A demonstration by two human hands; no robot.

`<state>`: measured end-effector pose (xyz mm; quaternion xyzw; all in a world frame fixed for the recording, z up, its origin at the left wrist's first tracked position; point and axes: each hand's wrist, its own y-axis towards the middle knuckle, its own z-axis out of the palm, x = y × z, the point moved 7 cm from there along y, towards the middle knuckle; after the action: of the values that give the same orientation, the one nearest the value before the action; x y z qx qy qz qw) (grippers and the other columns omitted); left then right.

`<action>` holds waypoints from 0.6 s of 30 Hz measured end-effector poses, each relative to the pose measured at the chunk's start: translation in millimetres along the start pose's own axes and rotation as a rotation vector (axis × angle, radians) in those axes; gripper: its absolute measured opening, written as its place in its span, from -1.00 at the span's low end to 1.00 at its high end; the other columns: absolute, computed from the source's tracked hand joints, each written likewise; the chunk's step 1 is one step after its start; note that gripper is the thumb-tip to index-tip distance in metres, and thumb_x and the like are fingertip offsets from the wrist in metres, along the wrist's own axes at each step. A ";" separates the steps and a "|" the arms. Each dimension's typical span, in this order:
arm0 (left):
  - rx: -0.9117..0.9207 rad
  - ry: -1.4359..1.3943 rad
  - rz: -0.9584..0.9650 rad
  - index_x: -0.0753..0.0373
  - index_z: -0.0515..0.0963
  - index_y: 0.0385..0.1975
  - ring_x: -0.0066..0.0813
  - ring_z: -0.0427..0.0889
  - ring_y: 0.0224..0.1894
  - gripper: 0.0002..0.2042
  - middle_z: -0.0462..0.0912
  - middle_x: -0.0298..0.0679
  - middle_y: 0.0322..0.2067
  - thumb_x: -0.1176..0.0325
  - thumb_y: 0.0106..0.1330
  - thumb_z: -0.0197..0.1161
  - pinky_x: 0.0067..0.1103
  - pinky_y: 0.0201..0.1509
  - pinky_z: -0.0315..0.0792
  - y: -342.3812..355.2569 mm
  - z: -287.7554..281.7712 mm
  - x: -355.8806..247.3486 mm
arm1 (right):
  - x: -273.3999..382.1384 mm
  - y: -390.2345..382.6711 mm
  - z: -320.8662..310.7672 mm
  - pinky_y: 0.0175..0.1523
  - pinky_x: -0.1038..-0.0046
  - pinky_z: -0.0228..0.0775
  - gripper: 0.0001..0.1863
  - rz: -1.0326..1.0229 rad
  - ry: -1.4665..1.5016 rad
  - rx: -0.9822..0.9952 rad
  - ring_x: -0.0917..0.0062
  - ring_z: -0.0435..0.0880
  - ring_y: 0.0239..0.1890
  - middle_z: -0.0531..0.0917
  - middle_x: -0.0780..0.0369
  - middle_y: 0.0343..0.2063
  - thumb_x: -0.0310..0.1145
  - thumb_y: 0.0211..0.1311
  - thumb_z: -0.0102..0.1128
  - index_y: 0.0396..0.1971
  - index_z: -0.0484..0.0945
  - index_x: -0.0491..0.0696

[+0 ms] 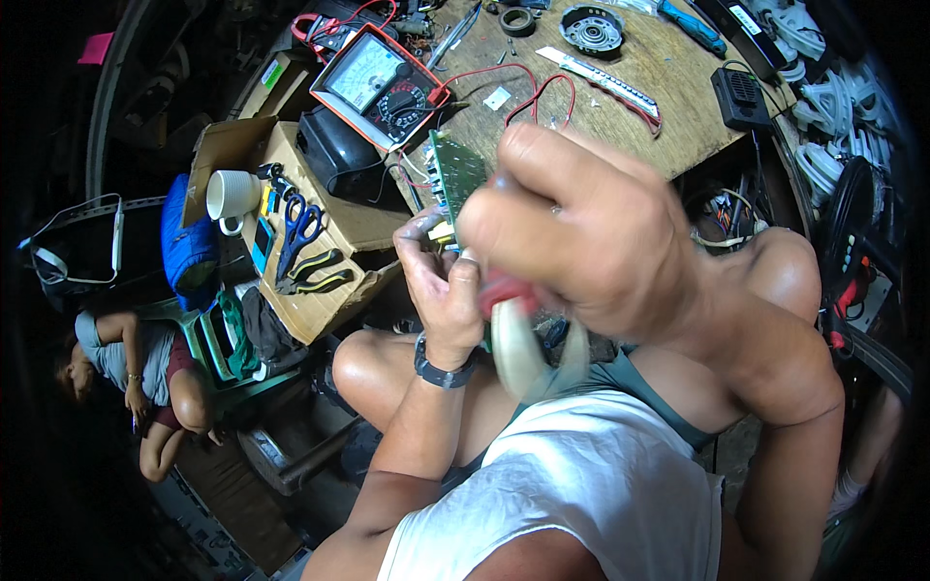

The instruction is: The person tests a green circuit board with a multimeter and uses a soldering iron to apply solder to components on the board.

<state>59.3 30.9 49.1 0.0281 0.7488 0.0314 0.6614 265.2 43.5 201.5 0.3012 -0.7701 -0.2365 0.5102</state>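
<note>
My left hand is closed on the lower edge of a green circuit board, which stands tilted with its components toward the left. My right hand, smeared by motion, is curled right beside the board and covers part of it. Out of its underside come two curved cream handles with a red part, belonging to a plier-like hand tool whose working end is hidden. Both hands are above my lap, in front of the wooden table.
An analog multimeter with red leads lies on the table, near a snap-off cutter and a round metal part. A cardboard box with scissors, pliers and a mug is at left. Another person sits beyond.
</note>
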 end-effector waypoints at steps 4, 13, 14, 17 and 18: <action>-0.087 -0.091 -0.081 0.36 0.22 0.27 -0.56 0.49 -0.08 -0.47 0.46 -0.14 0.03 0.55 0.26 0.08 -0.58 0.00 0.45 -2.1 -3.6 -17.7 | -41.3 -1.5 -24.7 -0.36 0.53 0.40 -0.81 0.240 -0.046 -0.088 0.59 0.60 -0.46 0.59 0.23 -0.40 -0.47 0.21 0.43 -0.29 0.55 -0.14; -0.060 -0.112 -0.096 0.39 0.22 0.28 -0.48 0.51 0.00 -0.45 0.48 -0.08 0.06 0.47 0.25 0.08 -0.51 0.15 0.44 -0.2 -4.6 -13.9 | -59.3 -36.2 4.1 -0.30 0.65 0.38 -0.70 0.532 0.452 -0.130 0.75 0.55 -0.41 0.56 0.33 -0.37 -0.33 0.35 0.41 -0.14 0.47 -0.13; -0.058 -0.123 -0.085 0.39 0.21 0.28 -0.46 0.51 0.03 -0.45 0.47 -0.07 0.07 0.47 0.25 0.08 -0.50 0.18 0.43 0.1 -3.5 -14.3 | -59.2 -36.6 5.1 -0.29 0.64 0.39 -0.71 0.537 0.466 -0.137 0.75 0.55 -0.40 0.55 0.32 -0.35 -0.33 0.35 0.41 -0.14 0.48 -0.14; -0.063 -0.070 -0.108 0.39 0.21 0.28 -0.41 0.50 0.10 -0.45 0.45 -0.05 0.11 0.47 0.24 0.07 -0.45 0.26 0.40 -1.9 -7.1 -11.4 | -59.6 -35.7 7.7 -0.26 0.63 0.40 -0.72 0.529 0.468 -0.139 0.73 0.54 -0.39 0.54 0.33 -0.35 -0.34 0.35 0.40 -0.15 0.49 -0.14; -0.061 -0.076 -0.111 0.40 0.21 0.28 -0.40 0.50 0.10 -0.45 0.45 -0.04 0.12 0.48 0.24 0.06 -0.44 0.27 0.40 -2.0 -7.5 -11.2 | -59.1 -34.8 7.7 -0.25 0.63 0.41 -0.72 0.500 0.441 -0.146 0.73 0.55 -0.37 0.55 0.33 -0.35 -0.34 0.34 0.41 -0.15 0.49 -0.14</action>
<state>53.3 27.9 60.9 -0.0325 0.7224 0.0162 0.6905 283.5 61.0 137.3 0.1095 -0.6724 -0.0879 0.7268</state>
